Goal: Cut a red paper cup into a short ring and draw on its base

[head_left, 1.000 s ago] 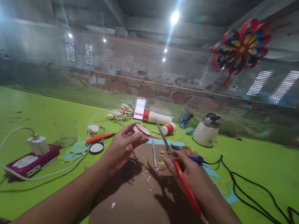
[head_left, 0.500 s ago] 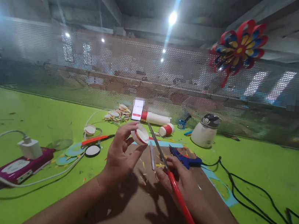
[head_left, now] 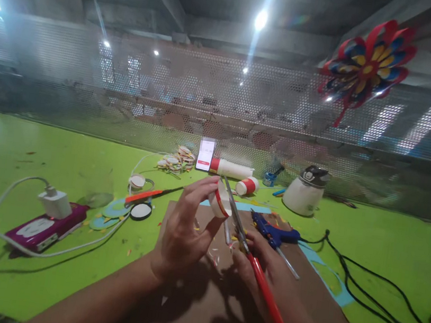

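Observation:
My left hand [head_left: 188, 227] pinches a short cut section of paper cup [head_left: 220, 199], white with a red band, between thumb and fingers. It is tipped so its open side faces right. Red-handled scissors [head_left: 263, 280] are gripped in my right hand [head_left: 261, 259]. A metal blade points up and away, its tip close beside the cup section's right edge; whether they touch I cannot tell. Beneath both hands lies a brown board [head_left: 177, 316] with small paper scraps. Just right of my right hand rests a blue glue gun [head_left: 275, 231].
To the left are a purple power strip [head_left: 66, 223] with a white charger [head_left: 54, 204], an orange-handled tool [head_left: 144, 195] and light-blue paper discs [head_left: 102, 222]. Behind stand a phone [head_left: 205, 155], paper cups [head_left: 247, 186] and a white kettle-shaped container [head_left: 302, 195]. A black cord [head_left: 369, 268] loops at right.
My left hand has turned the cup section from facing up to facing right, closer to the scissors. The whole view has shifted slightly, moving the scene rightward.

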A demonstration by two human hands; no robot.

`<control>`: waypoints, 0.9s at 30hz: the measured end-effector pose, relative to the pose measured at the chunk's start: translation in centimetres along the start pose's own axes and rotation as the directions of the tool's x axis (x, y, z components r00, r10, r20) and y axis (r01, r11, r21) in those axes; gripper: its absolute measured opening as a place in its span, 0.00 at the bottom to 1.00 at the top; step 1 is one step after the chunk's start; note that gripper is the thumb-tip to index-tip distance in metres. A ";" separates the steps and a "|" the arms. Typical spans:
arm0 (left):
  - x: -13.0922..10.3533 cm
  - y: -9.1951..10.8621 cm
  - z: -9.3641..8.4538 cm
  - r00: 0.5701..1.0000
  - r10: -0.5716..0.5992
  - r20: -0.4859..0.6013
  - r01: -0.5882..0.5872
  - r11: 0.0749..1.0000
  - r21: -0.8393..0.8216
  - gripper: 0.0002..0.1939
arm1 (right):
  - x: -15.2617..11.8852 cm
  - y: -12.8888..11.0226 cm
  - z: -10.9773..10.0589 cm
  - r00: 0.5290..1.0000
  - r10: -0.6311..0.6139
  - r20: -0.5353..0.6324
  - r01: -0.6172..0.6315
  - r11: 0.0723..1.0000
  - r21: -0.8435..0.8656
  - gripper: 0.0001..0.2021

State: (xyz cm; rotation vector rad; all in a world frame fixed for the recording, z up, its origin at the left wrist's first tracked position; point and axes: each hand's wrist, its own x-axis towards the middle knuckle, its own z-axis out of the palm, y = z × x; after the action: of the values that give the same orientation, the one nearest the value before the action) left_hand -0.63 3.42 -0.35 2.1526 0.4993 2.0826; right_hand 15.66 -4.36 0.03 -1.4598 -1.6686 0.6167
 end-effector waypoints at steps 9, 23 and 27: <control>0.5 1.1 -0.4 0.990 0.134 0.045 -0.138 0.986 0.096 0.30 | -0.3 0.3 -0.2 0.993 -0.092 0.077 0.091 0.996 0.018 0.19; 0.4 1.2 -0.4 0.986 0.159 0.050 -0.164 0.977 0.133 0.28 | -0.4 0.0 0.1 0.994 -0.090 0.057 0.089 0.996 0.020 0.21; 0.3 1.2 -0.3 0.988 0.149 0.040 -0.154 0.977 0.149 0.28 | -0.4 0.2 0.1 0.995 -0.089 0.038 0.089 0.996 -0.003 0.21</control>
State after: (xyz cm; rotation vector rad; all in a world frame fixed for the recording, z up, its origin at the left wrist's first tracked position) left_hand -0.73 2.36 0.31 2.3714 0.5220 2.1522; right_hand 15.69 -4.72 -0.32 -1.3767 -1.7557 0.5942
